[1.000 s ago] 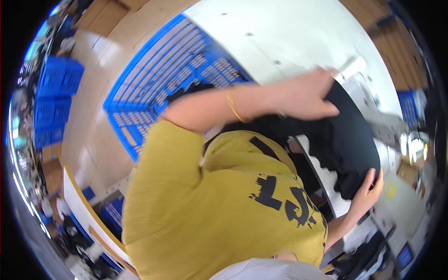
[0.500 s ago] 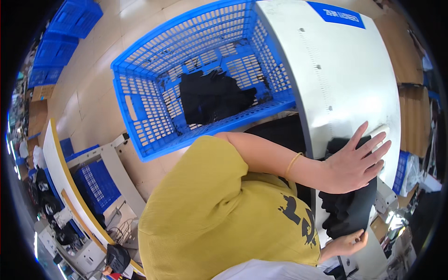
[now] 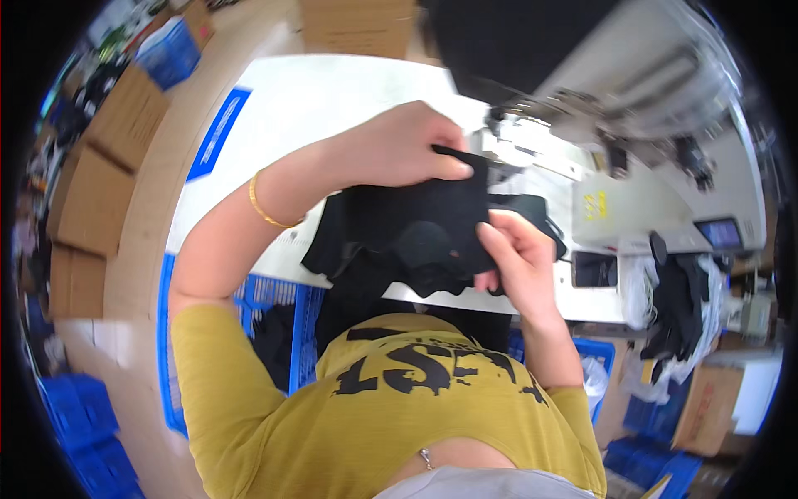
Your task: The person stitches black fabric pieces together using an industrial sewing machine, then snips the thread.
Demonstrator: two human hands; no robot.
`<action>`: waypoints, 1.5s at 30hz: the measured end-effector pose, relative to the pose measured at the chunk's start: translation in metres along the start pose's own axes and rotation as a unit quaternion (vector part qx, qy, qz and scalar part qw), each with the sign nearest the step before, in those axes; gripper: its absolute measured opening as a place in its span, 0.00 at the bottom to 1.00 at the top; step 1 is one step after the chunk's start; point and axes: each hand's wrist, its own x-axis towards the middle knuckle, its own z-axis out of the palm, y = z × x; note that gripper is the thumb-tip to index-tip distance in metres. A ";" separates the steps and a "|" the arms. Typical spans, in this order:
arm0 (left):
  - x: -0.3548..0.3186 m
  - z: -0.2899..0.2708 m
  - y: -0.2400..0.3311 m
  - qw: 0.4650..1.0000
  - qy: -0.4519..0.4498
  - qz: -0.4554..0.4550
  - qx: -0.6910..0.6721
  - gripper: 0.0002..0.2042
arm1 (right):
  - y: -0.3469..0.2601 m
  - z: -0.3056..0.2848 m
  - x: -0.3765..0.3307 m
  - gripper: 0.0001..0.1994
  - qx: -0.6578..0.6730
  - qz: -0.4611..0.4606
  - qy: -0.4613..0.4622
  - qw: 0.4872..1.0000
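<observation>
A piece of black fabric [image 3: 453, 204] is held up in front of my body, above the white table [image 3: 291, 100]. My left hand [image 3: 416, 145] pinches its upper edge between thumb and fingers. At its right edge my right hand [image 3: 522, 254] grips the cloth, thumb on top. More black cloth [image 3: 332, 241] hangs in loose folds below and to the left, over the table's near edge. Just beyond the fabric stands a sewing machine [image 3: 648, 108], its needle area close to the cloth's upper right corner. Another black piece [image 3: 532, 208] lies behind my right hand.
A blue plastic basket [image 3: 307, 333] stands below the table at left, with dark cloth inside. A small screen [image 3: 719, 234] is on the machine at right. Plastic bags with black material [image 3: 677, 303] hang at the table's right end. Cardboard boxes [image 3: 100, 200] are stacked at far left.
My view has swung from the basket side round to the sewing machine. The left hand, spread over black cloth before, now pinches it; the right hand has also taken hold, and the fabric is raised.
</observation>
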 end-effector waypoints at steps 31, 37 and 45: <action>0.034 0.007 -0.011 0.983 0.079 -0.156 -0.048 0.12 | 0.010 -0.018 0.021 0.10 0.094 -0.035 -0.033 0.994; -0.029 0.037 0.042 0.899 0.163 0.233 0.333 0.13 | 0.008 -0.022 0.008 0.12 0.052 0.000 -0.061 0.997; -0.015 0.063 -0.004 0.865 0.177 0.350 0.313 0.16 | 0.007 -0.017 0.022 0.13 0.116 -0.013 -0.053 0.992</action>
